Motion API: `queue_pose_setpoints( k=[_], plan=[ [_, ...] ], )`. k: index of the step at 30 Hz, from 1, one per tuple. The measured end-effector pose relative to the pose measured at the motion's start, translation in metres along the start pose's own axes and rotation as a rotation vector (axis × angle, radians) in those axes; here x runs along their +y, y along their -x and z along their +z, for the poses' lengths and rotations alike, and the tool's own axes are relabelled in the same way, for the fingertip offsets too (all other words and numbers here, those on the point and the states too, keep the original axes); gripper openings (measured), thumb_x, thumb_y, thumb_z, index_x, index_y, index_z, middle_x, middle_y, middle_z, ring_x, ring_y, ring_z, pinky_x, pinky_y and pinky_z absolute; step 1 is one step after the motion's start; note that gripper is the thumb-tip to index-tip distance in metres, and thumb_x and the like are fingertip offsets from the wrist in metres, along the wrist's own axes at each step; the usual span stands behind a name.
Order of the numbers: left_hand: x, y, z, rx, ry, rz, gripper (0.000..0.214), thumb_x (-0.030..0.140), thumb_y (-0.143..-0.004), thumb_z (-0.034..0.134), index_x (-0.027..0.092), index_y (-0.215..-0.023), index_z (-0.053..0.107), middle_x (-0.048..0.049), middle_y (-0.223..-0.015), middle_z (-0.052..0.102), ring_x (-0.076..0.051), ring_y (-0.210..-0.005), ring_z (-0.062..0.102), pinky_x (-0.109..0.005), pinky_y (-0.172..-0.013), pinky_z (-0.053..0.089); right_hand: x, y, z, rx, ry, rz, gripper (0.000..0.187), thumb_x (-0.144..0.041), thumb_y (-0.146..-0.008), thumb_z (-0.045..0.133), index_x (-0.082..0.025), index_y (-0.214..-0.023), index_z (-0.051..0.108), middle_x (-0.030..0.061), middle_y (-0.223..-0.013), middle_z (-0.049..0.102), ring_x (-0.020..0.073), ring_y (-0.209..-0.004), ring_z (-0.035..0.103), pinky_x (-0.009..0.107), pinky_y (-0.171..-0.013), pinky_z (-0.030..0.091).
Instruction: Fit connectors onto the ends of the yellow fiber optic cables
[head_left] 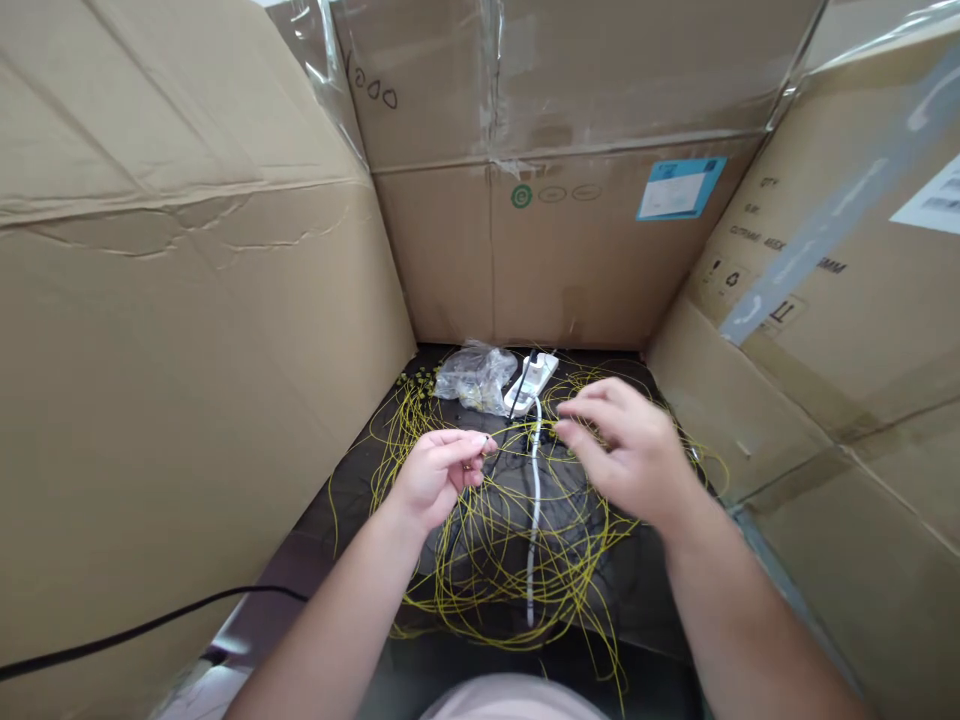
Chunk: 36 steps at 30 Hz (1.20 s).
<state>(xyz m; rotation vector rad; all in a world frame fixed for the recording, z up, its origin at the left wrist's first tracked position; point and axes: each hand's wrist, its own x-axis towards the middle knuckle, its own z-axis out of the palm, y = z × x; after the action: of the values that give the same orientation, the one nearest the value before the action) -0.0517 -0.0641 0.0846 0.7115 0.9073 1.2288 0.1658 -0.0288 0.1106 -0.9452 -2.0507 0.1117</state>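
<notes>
My left hand (442,475) pinches a thin yellow wire (517,427) between thumb and forefinger, close to what looks like a small dark tip. To its right, my right hand (637,455) is slightly blurred, with the thumb and fingers apart beside the wire. Whether any strand touches its fingertips is hard to see. Below both hands, a loose tangle of yellow wires (517,600) spreads over the dark surface. Several wire ends with small yellow tips (420,380) lie at the back left.
A clear plastic bag (474,375) and a white power strip (536,378) with a black plug lie at the back. A white cord (535,500) runs toward me. Cardboard boxes (555,270) wall in the back and both sides. A black cable (150,628) crosses at lower left.
</notes>
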Motion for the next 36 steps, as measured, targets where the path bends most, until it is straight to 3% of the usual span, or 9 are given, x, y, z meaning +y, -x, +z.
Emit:
queue_pose_setpoints(
  k=[4, 9, 13, 15, 18, 21, 23, 28, 36],
  plan=[
    [-0.003, 0.001, 0.017, 0.066, 0.162, -0.087, 0.013, 0.018, -0.067, 0.07, 0.009, -0.076, 0.067, -0.0028, -0.07, 0.062, -0.005, -0.054, 0.052, -0.016, -0.048, 0.045, -0.03, 0.009, 0.021, -0.103, -0.092, -0.158, 0.022, -0.023, -0.083, 0.054, -0.019, -0.103, 0.061, 0.0061, -0.088, 0.058, 0.0129, -0.069, 0.056, 0.025, -0.059, 0.047],
    [-0.008, 0.001, 0.036, 0.099, 0.269, -0.176, 0.012, 0.021, -0.07, 0.069, 0.011, -0.07, 0.062, 0.0011, -0.06, 0.056, -0.005, -0.051, 0.051, -0.016, -0.046, 0.042, -0.02, 0.014, 0.043, -0.046, -0.143, -0.167, 0.019, -0.014, -0.083, 0.051, -0.019, -0.098, 0.062, 0.0055, -0.085, 0.058, 0.0126, -0.069, 0.055, 0.024, -0.061, 0.046],
    [-0.014, 0.002, 0.043, 0.025, 0.178, -0.109, 0.02, 0.03, -0.075, 0.064, 0.011, -0.072, 0.061, -0.0012, -0.064, 0.056, -0.007, -0.055, 0.052, -0.018, -0.046, 0.04, -0.013, 0.017, 0.048, 0.037, -0.318, -0.133, 0.014, -0.009, -0.079, 0.053, -0.017, -0.088, 0.06, 0.0043, -0.08, 0.055, 0.0118, -0.068, 0.053, 0.024, -0.059, 0.044],
    [-0.018, 0.001, 0.042, 0.053, 0.054, 0.014, 0.025, 0.036, -0.079, 0.059, 0.011, -0.078, 0.064, -0.0038, -0.069, 0.059, -0.01, -0.06, 0.054, -0.02, -0.048, 0.042, -0.013, 0.018, 0.048, 0.062, -0.403, -0.079, 0.012, -0.008, -0.079, 0.054, -0.016, -0.086, 0.058, 0.0039, -0.078, 0.054, 0.0111, -0.065, 0.051, 0.024, -0.057, 0.042],
    [-0.024, -0.002, 0.036, 0.13, -0.259, 0.394, 0.024, 0.03, -0.08, 0.058, 0.014, -0.096, 0.066, -0.0094, -0.095, 0.063, -0.015, -0.08, 0.058, -0.027, -0.066, 0.049, -0.013, 0.018, 0.049, 0.078, -0.47, 0.003, 0.01, -0.008, -0.079, 0.053, -0.016, -0.084, 0.057, 0.0029, -0.076, 0.051, 0.0106, -0.062, 0.048, 0.024, -0.054, 0.039],
    [-0.029, -0.01, 0.027, 0.012, -0.532, 0.73, 0.026, 0.017, -0.078, 0.059, 0.019, -0.104, 0.065, -0.01, -0.11, 0.061, -0.021, -0.101, 0.055, -0.036, -0.087, 0.046, -0.012, 0.018, 0.049, 0.083, -0.511, 0.053, 0.01, -0.008, -0.08, 0.053, -0.016, -0.084, 0.057, 0.0025, -0.076, 0.051, 0.011, -0.062, 0.047, 0.025, -0.054, 0.038],
    [-0.031, -0.015, 0.022, -0.09, -0.61, 0.822, 0.025, 0.011, -0.079, 0.057, 0.019, -0.1, 0.067, -0.0093, -0.103, 0.064, -0.021, -0.099, 0.057, -0.039, -0.089, 0.045, -0.011, 0.018, 0.048, 0.08, -0.538, 0.065, 0.01, -0.008, -0.08, 0.052, -0.016, -0.085, 0.057, 0.0026, -0.076, 0.051, 0.0113, -0.064, 0.048, 0.026, -0.056, 0.039],
    [-0.033, -0.025, 0.019, -0.153, -0.58, 0.797, 0.026, 0.009, -0.077, 0.058, 0.021, -0.097, 0.069, -0.0079, -0.096, 0.064, -0.019, -0.092, 0.059, -0.035, -0.082, 0.048, -0.008, 0.018, 0.047, 0.104, -0.565, 0.086, 0.01, -0.008, -0.079, 0.053, -0.016, -0.084, 0.057, 0.002, -0.075, 0.051, 0.0113, -0.063, 0.049, 0.026, -0.056, 0.04],
    [-0.05, -0.03, 0.022, -0.032, -0.419, 0.679, 0.019, 0.012, -0.076, 0.061, 0.021, -0.09, 0.071, -0.0059, -0.087, 0.064, -0.016, -0.082, 0.059, -0.029, -0.074, 0.048, -0.005, 0.021, 0.053, 0.124, -0.503, 0.061, 0.012, -0.006, -0.077, 0.054, -0.016, -0.082, 0.058, 0.0023, -0.075, 0.052, 0.0111, -0.064, 0.048, 0.025, -0.057, 0.04]
  ],
)
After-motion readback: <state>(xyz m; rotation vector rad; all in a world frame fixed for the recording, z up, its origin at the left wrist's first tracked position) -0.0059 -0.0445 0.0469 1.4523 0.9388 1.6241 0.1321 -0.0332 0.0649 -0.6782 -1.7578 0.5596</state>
